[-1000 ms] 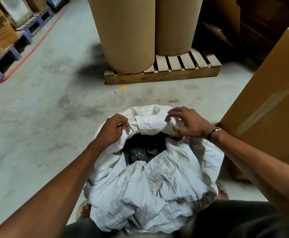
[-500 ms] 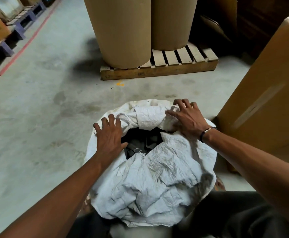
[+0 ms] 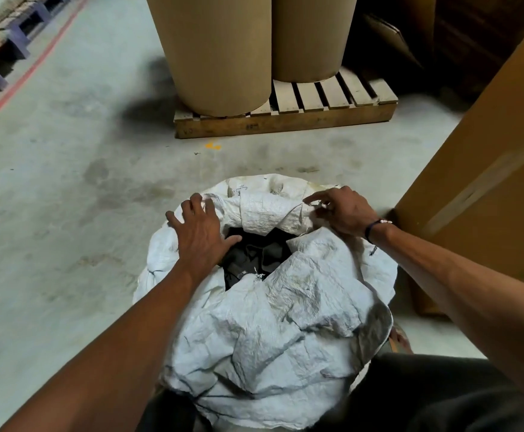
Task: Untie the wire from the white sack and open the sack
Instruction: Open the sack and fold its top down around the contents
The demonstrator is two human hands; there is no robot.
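The white sack (image 3: 273,322) mouth is being spread: left hand (image 3: 200,235) pressed flat, right hand (image 3: 345,213) pinching the rim (no wire visible).

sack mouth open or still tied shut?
Open. The white sack gapes at the top, showing dark contents. Left hand lies flat on its rim; right hand is on the far edge. No wire visible.

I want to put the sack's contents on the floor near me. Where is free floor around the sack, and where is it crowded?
Free: the bare concrete floor left of the white sack, and the strip between the sack and the wooden pallet. Crowded: on the right, the large cardboard box stands close against the sack. The left hand and right hand occupy the sack's rim.
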